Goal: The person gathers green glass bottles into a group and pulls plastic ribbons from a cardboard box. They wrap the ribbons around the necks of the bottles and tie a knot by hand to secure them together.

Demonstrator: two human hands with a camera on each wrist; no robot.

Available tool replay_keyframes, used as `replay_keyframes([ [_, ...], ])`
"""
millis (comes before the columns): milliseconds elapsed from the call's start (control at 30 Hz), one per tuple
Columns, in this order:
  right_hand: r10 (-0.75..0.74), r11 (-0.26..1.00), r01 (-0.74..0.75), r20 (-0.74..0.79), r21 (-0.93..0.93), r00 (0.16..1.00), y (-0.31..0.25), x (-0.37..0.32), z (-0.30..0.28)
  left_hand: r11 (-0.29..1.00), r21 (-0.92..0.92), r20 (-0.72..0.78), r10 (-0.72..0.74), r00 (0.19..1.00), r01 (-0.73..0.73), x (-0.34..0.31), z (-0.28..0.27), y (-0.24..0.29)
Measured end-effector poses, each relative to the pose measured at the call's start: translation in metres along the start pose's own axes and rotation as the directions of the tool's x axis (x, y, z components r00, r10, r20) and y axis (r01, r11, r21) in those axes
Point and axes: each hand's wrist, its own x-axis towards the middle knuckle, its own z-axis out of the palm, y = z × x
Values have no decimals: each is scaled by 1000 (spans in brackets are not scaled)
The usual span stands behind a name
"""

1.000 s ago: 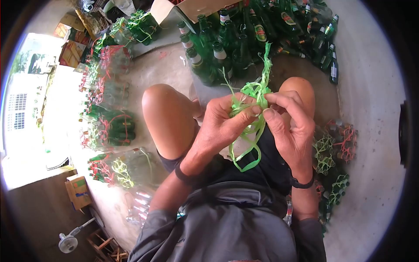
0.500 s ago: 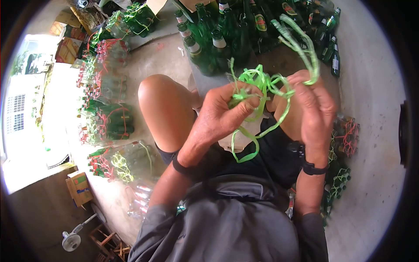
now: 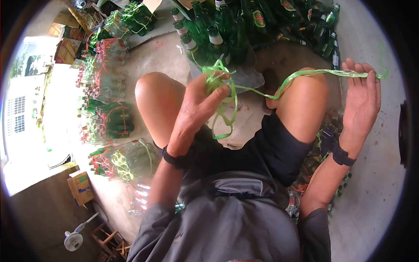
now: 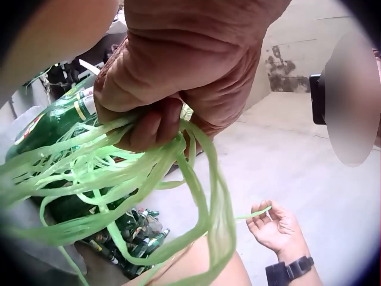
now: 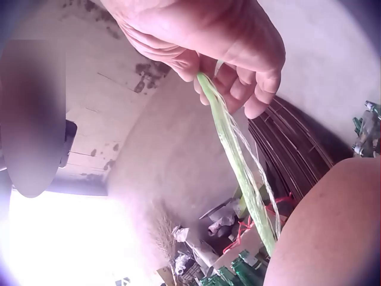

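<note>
My left hand (image 3: 198, 102) grips a tangled bunch of green plastic twine (image 3: 214, 77), with loops hanging below it; in the left wrist view the bunch (image 4: 161, 161) spreads from between curled fingers. From there a strand (image 3: 301, 72) runs over the right knee to my right hand (image 3: 361, 100), held far out to the right. Thumb and index finger pinch that strand, the other fingers fairly straight. Seen from the right wrist, the strand (image 5: 238, 161) is stretched from the pinch, a thinner fibre beside it.
Green bottles (image 3: 216, 43) stand ahead of my knees, with more lying at the upper right. Bundles of bottles tied in red and green (image 3: 115, 122) line the left side, above a cardboard box (image 3: 80, 187) and a fan (image 3: 73, 240). Other bottles are by my right thigh.
My right hand has swung far out to the right, drawing a length of twine from the bunch. The left hand, still gripping the bunch, has shifted slightly left.
</note>
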Motion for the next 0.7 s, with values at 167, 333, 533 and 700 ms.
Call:
replay_keyframes([
  [167,25,997,-29,54,67,998,-1,0,3,999,-1,65,-37,997,37,7,18,-12],
  [333,32,999,-34,51,35,998,-3,-4,10,998,-47,121,46,992,-40,21,47,-8],
  [533,18,999,-16,51,-52,999,-11,-22,13,974,-87,196,223,955,-209,68,72,16],
  [700,-49,974,58,45,-221,998,-16,-39,15,870,-361,130,403,906,-335,96,105,41],
])
